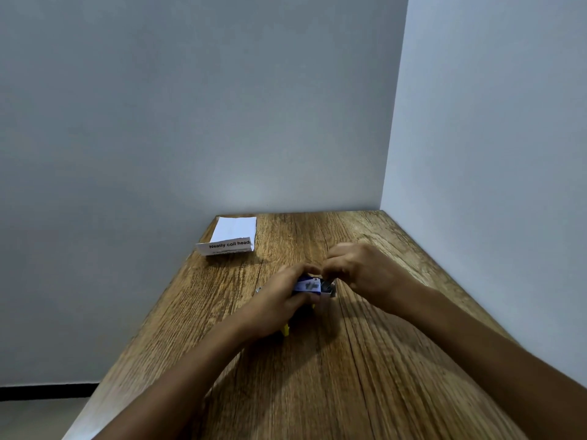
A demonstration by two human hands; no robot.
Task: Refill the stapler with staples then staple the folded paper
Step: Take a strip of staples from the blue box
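Wood-grain worktop point(365, 360) is filling my view, tucked into a corner of pale grey walls. My left hand point(279, 300) is closing around a small blue-and-white staple box point(307, 286), holding it just above the surface. My right hand point(359, 274) is curling its fingertips point(327, 276) at the box's open end, where a dark strip of staples point(328, 286) is showing; I am judging that it is pinching them, though blur is hiding the actual contact. Under my left palm something yellow point(286, 329) is peeking out (probably the stapler, though I cannot confirm it). Well apart, at the far left corner, the folded paper point(233, 236) is lying with printed text facing me.

I am reading this as the refill step, with stapling not yet begun. Risk is sitting in the pull: a staple strip is brittle, so a crooked tug could be snapping it or scattering pieces across the grain. A small glinting object point(259, 289) is already lying beside my left hand. Beyond the left edge the floor is dropping away, so anything rolling there is getting lost.
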